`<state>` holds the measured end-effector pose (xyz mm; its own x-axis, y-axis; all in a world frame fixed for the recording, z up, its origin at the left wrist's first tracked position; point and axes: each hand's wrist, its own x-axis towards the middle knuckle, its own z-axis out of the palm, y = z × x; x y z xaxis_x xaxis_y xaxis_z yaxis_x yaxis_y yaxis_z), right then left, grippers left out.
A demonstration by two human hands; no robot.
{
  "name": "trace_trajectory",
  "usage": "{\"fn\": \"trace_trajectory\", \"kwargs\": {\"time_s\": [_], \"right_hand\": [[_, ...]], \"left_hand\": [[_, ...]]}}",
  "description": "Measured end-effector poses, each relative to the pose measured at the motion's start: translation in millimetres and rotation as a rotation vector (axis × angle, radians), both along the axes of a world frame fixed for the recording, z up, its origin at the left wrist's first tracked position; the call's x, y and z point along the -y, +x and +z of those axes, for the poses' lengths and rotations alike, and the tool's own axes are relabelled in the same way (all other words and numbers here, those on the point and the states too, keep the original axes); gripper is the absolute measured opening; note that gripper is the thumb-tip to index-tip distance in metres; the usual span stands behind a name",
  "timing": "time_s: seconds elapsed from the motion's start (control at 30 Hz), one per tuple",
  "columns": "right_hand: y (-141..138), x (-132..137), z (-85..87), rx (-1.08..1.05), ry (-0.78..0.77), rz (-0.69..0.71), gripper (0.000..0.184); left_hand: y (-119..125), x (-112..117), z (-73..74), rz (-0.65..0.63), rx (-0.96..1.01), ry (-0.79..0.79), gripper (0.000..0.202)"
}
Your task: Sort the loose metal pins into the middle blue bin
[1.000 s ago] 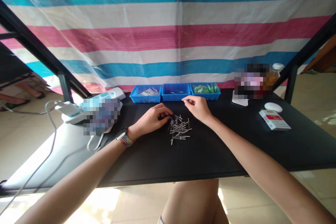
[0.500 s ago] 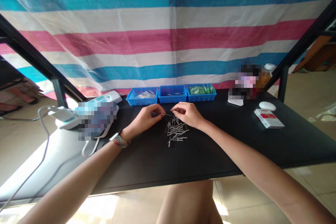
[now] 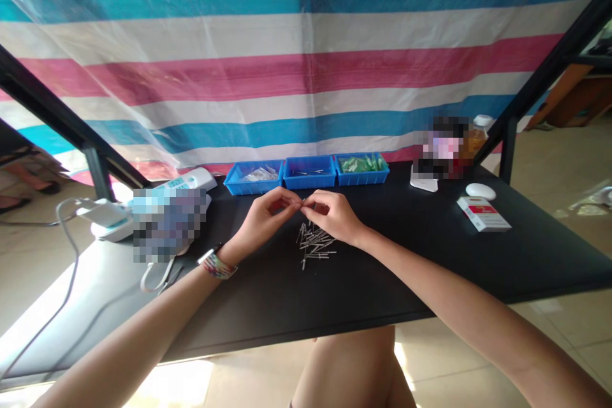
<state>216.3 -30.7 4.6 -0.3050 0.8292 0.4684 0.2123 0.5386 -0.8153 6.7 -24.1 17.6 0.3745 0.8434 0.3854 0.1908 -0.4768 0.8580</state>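
My left hand is closed in a pinch, its fingertips meeting those of my right hand just above the black tabletop. The thin metal pin, apparently a pop rivet, seen in the left fingers half a second ago is now mostly hidden between the fingertips. My right hand is pinched too; what it grips is too small to make out. Below and beside the right fingers lies a loose pile of silver pop rivets. Behind my hands stand three blue bins: the left bin has clear plastic packets.
The middle bin holds a few thin pins, the right bin green packets. On the left are a power strip, a charger and cables. A red-white box, a white case and a bottle stand right.
My right hand has moved left, so its fingertips now meet the left hand's. The pin that showed between the hands is now largely covered. The camera view has shifted slightly.
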Motion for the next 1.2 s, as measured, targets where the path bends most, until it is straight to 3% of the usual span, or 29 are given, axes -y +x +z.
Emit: {"fn": "trace_trajectory", "kwargs": {"time_s": [0.27,0.53,0.8,1.07,1.2], "right_hand": [[1,-1,-1.1,-0.018,-0.095,0.035,0.027],[9,-1,7.6,-0.038,-0.002,-0.066,0.011],[11,1,9.0,0.002,0.048,-0.01,0.005],[9,-7,1.0,-0.2,-0.258,0.014,0.028],[8,-6,1.7,-0.228,-0.29,0.01,0.033]], "left_hand": [[-3,2,9.1,-0.029,-0.077,0.124,0.022],[-8,-1,5.0,0.046,-0.13,0.076,0.031],[-10,-3,1.8,0.018,-0.121,0.049,0.032],[-10,-1,5.2,0.109,-0.197,0.201,0.025],[-11,-2,5.1,0.121,-0.235,0.265,0.022]]}}
